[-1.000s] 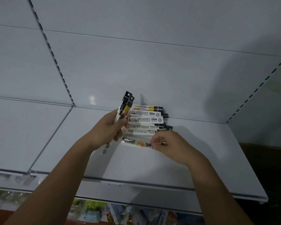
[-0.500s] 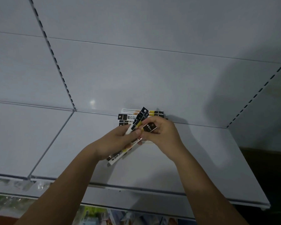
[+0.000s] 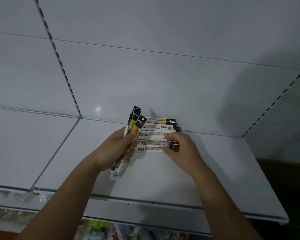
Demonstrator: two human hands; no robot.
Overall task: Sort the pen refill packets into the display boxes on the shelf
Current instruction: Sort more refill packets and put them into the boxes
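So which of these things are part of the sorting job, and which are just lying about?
Part of the job: the bundle of packets gripped by the left hand; the flat packets on the shelf; the front packet pinched by the right hand.
Just there: blurred goods below; the slotted upright. No display boxes show.

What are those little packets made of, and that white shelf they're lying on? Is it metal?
The refill packets gripped in the left hand look like thin printed plastic film, possibly card-backed: glossy black tops, white barcode backs. The shelf is probably white painted sheet metal: smooth, faint sheen, with slotted uprights.
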